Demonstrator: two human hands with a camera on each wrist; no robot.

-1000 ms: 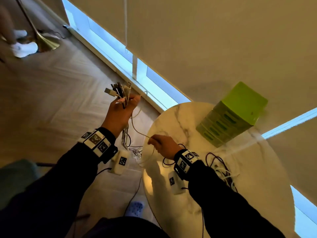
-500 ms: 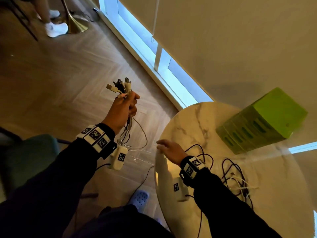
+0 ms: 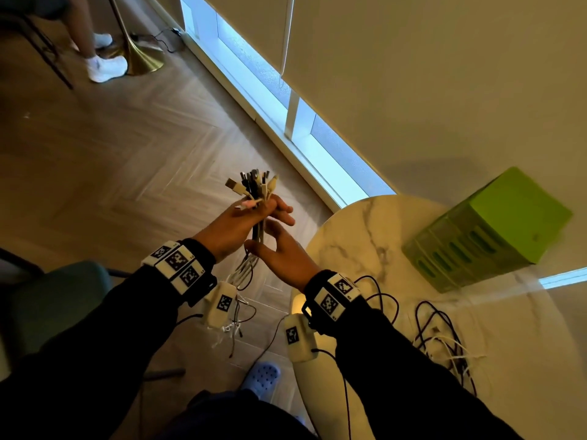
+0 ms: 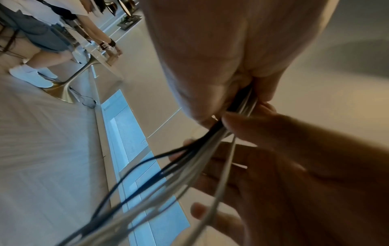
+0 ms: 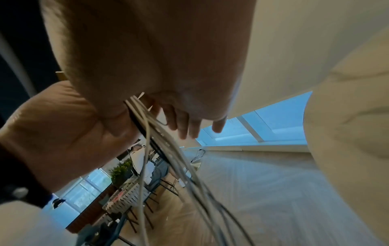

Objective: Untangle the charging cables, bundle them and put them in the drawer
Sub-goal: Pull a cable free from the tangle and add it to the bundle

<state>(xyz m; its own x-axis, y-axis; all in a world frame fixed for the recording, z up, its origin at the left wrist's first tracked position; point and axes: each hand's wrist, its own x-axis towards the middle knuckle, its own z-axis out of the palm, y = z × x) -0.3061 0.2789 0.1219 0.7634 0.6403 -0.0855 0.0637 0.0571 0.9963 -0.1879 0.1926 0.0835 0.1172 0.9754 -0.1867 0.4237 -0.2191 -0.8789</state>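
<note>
My left hand [image 3: 238,225] is raised beside the table and grips a bunch of black and white charging cables [image 3: 254,188], plug ends sticking up above the fist. The strands hang down below it [image 4: 189,166]. My right hand [image 3: 282,249] is just under the left one, thumb in front of the strands and fingers behind them [image 5: 168,149], closing on the bunch. A green drawer unit [image 3: 495,230] stands on the round marble table [image 3: 365,236], its drawers closed. More tangled black and white cables [image 3: 441,338] lie on the table by my right forearm.
The table edge is right of my hands, with herringbone wood floor below them. A low window strip runs along the wall. A teal chair [image 3: 57,300] is at my left and my blue clog [image 3: 262,374] is below. Another person's legs [image 3: 104,65] stand by a brass lamp base [image 3: 143,58].
My right hand has left the table and come up to the hanging strands under my left hand. The left hand kept hold of the bunch.
</note>
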